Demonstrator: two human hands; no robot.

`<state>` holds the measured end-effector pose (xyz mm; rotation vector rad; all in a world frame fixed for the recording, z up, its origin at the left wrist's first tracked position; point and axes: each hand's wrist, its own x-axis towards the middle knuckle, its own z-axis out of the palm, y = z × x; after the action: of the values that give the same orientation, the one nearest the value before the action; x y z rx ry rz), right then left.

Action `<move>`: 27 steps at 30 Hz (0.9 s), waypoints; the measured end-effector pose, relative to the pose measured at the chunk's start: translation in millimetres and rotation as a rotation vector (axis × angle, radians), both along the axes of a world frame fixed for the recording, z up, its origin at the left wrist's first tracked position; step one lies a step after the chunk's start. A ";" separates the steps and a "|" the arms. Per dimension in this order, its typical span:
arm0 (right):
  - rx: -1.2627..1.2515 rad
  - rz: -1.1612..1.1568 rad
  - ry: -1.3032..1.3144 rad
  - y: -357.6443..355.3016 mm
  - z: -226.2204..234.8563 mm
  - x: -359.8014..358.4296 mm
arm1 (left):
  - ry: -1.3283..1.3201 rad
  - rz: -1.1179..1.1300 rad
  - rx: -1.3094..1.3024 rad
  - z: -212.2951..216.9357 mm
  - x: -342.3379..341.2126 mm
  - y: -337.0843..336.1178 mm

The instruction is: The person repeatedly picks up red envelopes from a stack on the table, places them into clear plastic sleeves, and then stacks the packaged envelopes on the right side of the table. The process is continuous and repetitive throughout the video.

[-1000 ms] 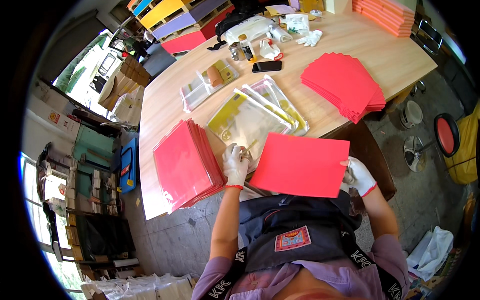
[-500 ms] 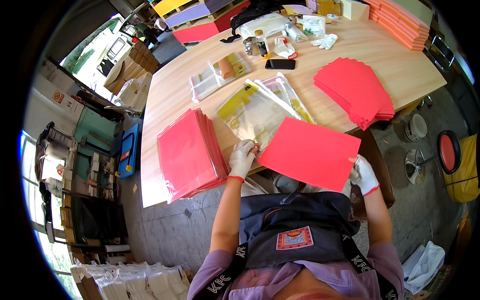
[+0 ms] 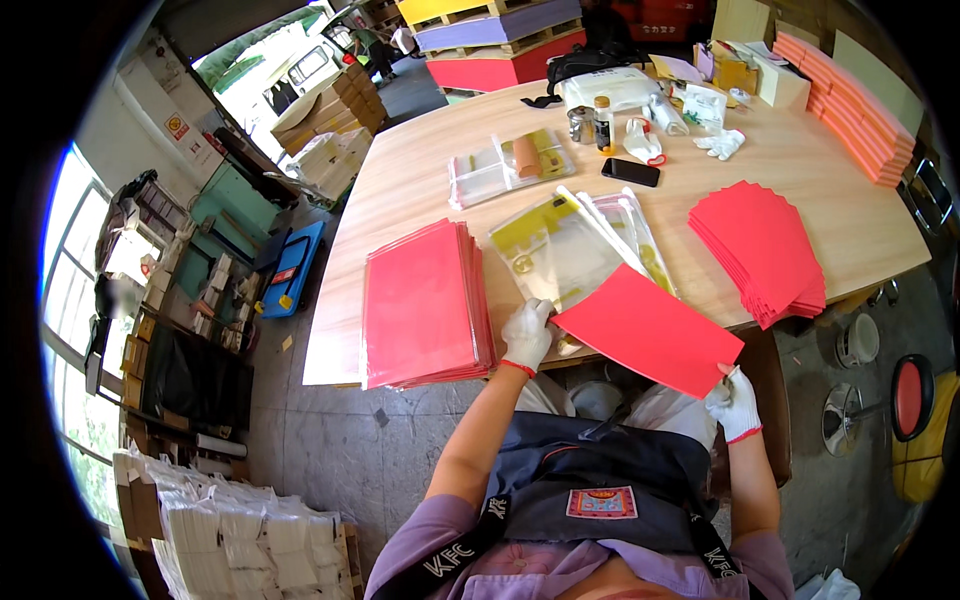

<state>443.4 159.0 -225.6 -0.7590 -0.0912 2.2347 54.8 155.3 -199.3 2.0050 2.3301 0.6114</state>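
My gloved left hand [image 3: 526, 335] pinches the near corner of a red sheet [image 3: 650, 340], fingers clamped on it at the table edge [image 3: 330, 360], just beside the clear plastic sleeves [image 3: 560, 250]. My right hand [image 3: 735, 403] (also gloved) grips the sheet's far corner, off the table. A red stack [image 3: 420, 305] lies left.

Sheet [image 3: 648, 342] over table [image 3: 420, 190] near edge, between left hand [image 3: 526, 335] and right hand [image 3: 735, 404]. Bagged stack [image 3: 420, 305] left; clear bags [image 3: 570, 248] behind; fanned sheets [image 3: 762, 248] right; phone [image 3: 630, 172] farther back.
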 end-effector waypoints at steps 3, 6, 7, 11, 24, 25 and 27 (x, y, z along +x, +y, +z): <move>0.017 -0.091 -0.011 -5.4 -8.5 0.6 | -0.115 0.089 0.029 1.3 2.5 4.0; 0.107 -0.128 0.004 -11.1 -7.1 -1.9 | -0.289 -0.012 0.236 10.5 4.9 2.5; 0.135 -0.112 0.010 -12.1 -6.3 -1.7 | -0.387 -0.055 0.224 12.3 2.7 2.7; 0.164 -0.233 -0.168 -19.6 15.3 -23.0 | -0.502 -0.179 0.287 15.5 -1.6 3.9; 0.428 -0.209 -0.188 -69.4 57.4 -60.1 | -1.820 0.234 0.664 -33.1 91.1 -2.1; 0.435 -0.182 -0.198 -70.5 63.0 -60.5 | -2.115 0.185 0.499 -69.4 79.2 5.1; 0.432 -0.157 -0.247 -69.5 69.0 -57.2 | -2.505 0.111 0.231 -96.9 79.1 9.0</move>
<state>386.3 89.5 -156.5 -0.7655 -0.5931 1.8725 133.9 164.3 -296.2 -0.0441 0.5342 1.6655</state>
